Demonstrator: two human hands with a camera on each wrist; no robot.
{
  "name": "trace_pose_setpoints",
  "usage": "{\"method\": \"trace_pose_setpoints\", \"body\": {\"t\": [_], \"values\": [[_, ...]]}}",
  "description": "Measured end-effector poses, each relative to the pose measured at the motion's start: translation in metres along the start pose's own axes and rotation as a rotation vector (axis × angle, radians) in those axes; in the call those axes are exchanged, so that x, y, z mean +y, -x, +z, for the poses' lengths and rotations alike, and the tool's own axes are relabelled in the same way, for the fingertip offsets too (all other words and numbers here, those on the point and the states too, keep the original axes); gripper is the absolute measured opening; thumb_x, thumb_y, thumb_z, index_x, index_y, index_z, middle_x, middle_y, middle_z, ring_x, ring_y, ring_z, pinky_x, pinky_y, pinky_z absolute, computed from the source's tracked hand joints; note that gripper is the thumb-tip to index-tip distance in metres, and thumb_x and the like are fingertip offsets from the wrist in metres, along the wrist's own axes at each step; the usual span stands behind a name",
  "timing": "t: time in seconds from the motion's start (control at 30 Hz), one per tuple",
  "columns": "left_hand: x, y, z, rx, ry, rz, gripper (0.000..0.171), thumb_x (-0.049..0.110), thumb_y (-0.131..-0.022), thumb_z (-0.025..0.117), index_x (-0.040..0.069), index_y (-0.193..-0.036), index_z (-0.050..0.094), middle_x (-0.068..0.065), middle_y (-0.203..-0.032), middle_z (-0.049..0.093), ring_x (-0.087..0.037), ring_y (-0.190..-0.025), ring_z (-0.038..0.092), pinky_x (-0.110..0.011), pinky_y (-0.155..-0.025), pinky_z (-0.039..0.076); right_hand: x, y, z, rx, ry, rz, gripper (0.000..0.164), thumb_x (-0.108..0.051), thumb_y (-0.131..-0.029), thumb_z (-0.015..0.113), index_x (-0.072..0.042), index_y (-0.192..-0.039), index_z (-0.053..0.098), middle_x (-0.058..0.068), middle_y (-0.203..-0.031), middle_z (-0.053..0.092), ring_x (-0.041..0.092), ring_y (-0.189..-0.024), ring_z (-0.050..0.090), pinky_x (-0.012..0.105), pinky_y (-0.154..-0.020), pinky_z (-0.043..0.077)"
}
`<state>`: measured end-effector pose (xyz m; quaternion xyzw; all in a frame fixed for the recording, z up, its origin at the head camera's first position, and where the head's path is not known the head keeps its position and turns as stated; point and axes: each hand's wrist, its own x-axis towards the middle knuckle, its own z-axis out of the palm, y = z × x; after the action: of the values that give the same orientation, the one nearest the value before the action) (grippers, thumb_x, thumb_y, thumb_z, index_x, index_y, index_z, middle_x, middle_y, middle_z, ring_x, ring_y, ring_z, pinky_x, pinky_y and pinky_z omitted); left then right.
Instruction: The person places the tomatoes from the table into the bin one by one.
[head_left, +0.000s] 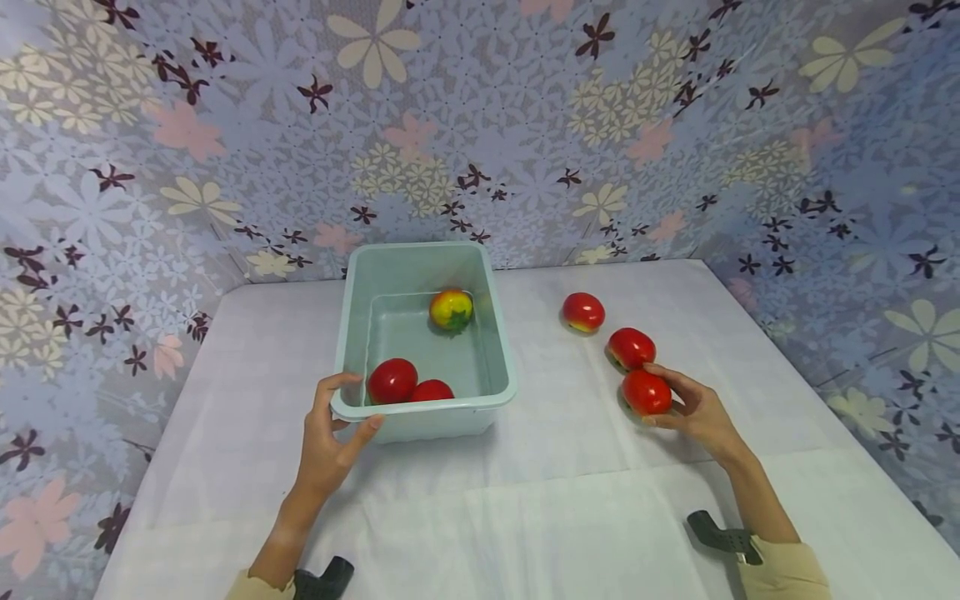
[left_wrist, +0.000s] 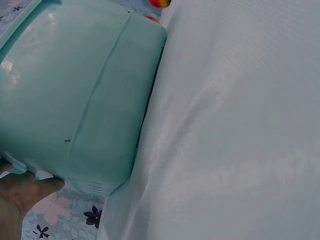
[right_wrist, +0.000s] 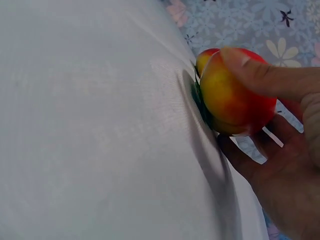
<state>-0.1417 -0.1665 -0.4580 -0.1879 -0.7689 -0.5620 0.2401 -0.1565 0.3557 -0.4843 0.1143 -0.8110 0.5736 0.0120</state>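
In the head view my left hand (head_left: 326, 442) grips the near left corner of a pale green plastic bin (head_left: 420, 423). The left wrist view shows the bin's outer wall (left_wrist: 90, 95), with the fingers at its edge. Inside the bin lie a yellow tomato (head_left: 444, 308) with a green calyx and two red tomatoes (head_left: 392, 382) near the front wall. My right hand (head_left: 701, 417) holds a red tomato (head_left: 647, 392) between thumb and fingers, at the tablecloth. Seen from the right wrist, this tomato (right_wrist: 235, 95) has a yellow-orange underside and green leaves facing the cloth.
Beyond the held tomato, a second red one (head_left: 632, 347) lies touching or nearly touching it. Another red tomato (head_left: 583, 312) sits farther back, right of the bin. White cloth (head_left: 562, 517) covers the table, and a flowered curtain-like backdrop (head_left: 450, 125) surrounds its back and sides.
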Motion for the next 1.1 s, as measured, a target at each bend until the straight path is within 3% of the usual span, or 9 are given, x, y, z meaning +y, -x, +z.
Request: {"method": "trace_pose_setpoints", "body": {"t": [0.23,0.43,0.73,0.8,1.0,1.1], "values": [[-0.002,0.0,0.001,0.003,-0.008,0.012,0.059,-0.008,-0.073,0.073,-0.003,-0.127,0.049,0.011,-0.12,0.054,-0.008,-0.099,0.055,-0.015,-0.069,0.053,0.001,0.0,0.001,-0.006,0.038,-0.058,0.076,0.013,-0.075,0.074,0.009,-0.142,0.04,0.005,-0.145,0.049,-0.006,-0.126,0.045,0.009,-0.094,0.043],[-0.002,0.0,0.001,0.001,-0.008,-0.003,0.059,-0.008,-0.074,0.072,-0.002,-0.127,0.048,0.01,-0.119,0.054,-0.007,-0.099,0.055,-0.014,-0.07,0.053,-0.003,0.0,0.003,0.017,0.106,-0.014,0.076,0.006,-0.075,0.077,0.003,-0.143,0.043,0.003,-0.142,0.049,-0.01,-0.12,0.046,0.008,-0.092,0.044],[-0.001,-0.001,0.001,-0.003,0.008,-0.006,0.059,-0.007,-0.074,0.072,-0.002,-0.127,0.048,0.009,-0.12,0.054,-0.008,-0.1,0.055,-0.013,-0.07,0.052,-0.006,0.001,0.004,0.036,0.089,0.02,0.076,0.001,-0.076,0.08,0.001,-0.143,0.043,-0.007,-0.137,0.05,-0.007,-0.115,0.051,0.01,-0.089,0.047],[0.0,-0.001,0.001,-0.003,0.021,-0.016,0.057,-0.007,-0.075,0.072,-0.001,-0.127,0.049,0.009,-0.12,0.054,-0.01,-0.099,0.056,-0.014,-0.07,0.053,-0.008,0.0,0.004,0.033,0.096,0.01,0.075,0.0,-0.077,0.079,0.001,-0.143,0.043,-0.004,-0.138,0.051,-0.007,-0.115,0.051,0.01,-0.089,0.047],[0.005,-0.001,0.0,-0.001,0.049,-0.075,0.053,-0.006,-0.078,0.071,-0.001,-0.126,0.049,0.008,-0.118,0.054,-0.013,-0.097,0.057,-0.018,-0.07,0.053,-0.02,-0.004,0.007,0.015,0.155,0.009,0.071,-0.004,-0.082,0.076,-0.004,-0.144,0.043,0.02,-0.144,0.045,-0.008,-0.115,0.05,0.01,-0.089,0.047],[0.009,-0.001,0.0,-0.007,0.066,-0.111,0.051,-0.006,-0.079,0.071,-0.001,-0.125,0.049,0.007,-0.12,0.054,-0.012,-0.098,0.058,-0.02,-0.071,0.054,-0.027,-0.008,0.009,0.006,0.144,0.006,0.069,-0.004,-0.083,0.075,-0.005,-0.145,0.043,0.019,-0.145,0.044,-0.007,-0.116,0.05,0.011,-0.089,0.048]]}}
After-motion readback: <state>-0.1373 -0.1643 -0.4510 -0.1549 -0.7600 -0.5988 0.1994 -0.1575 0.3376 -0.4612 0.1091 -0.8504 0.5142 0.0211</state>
